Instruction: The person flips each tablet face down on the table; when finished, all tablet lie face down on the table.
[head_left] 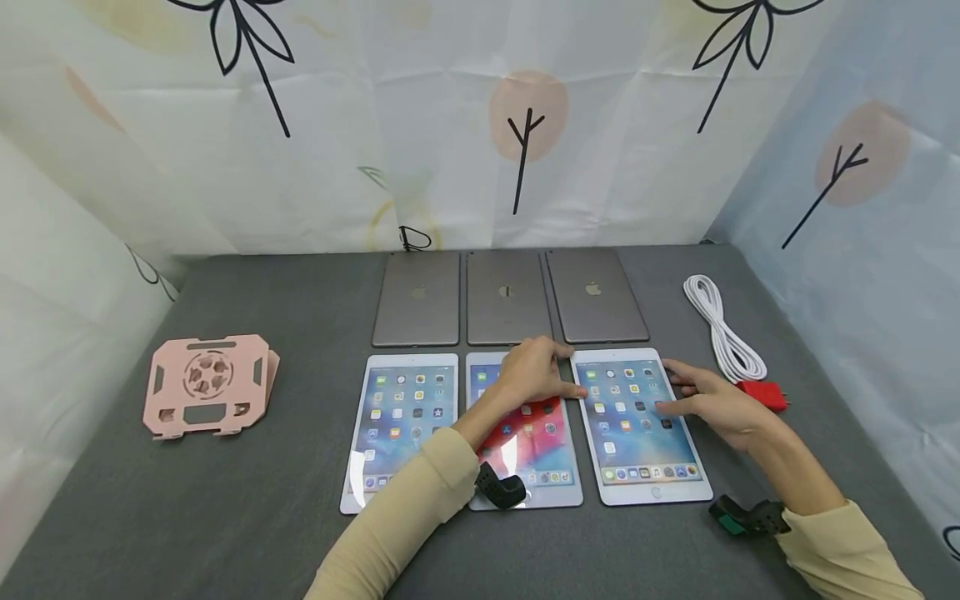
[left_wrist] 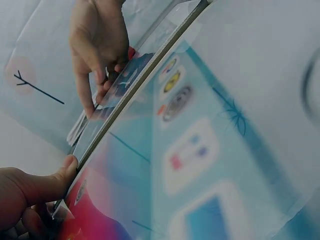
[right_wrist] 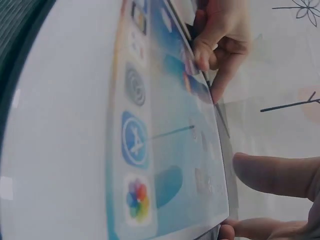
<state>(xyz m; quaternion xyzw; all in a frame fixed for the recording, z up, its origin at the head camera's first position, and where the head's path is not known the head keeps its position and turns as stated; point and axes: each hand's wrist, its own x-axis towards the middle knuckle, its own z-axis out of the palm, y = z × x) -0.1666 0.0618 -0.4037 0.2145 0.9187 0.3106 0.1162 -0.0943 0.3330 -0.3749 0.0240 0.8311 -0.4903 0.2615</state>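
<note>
A white tablet (head_left: 641, 425) with a lit screen lies face up at the right of a row of three. My left hand (head_left: 534, 371) reaches over the middle tablet (head_left: 528, 442), with the thumb and a finger spread against the right tablet's left edge. At its opposite edge is my right hand (head_left: 716, 404), fingers by the side and thumb raised over the screen. The right wrist view shows that thumb (right_wrist: 275, 175) apart from the glass. Left of them lies another lit white tablet (head_left: 405, 425). Neither hand is curled around the tablet.
Three grey tablets (head_left: 506, 300) lie face down in a row behind. A coiled white cable (head_left: 723, 329) and a red charger plug (head_left: 765, 394) lie at right. Pink stand plates (head_left: 206, 383) sit at left on the grey tabletop (head_left: 300, 467). Printed cloth (head_left: 420, 125) encloses the back and sides.
</note>
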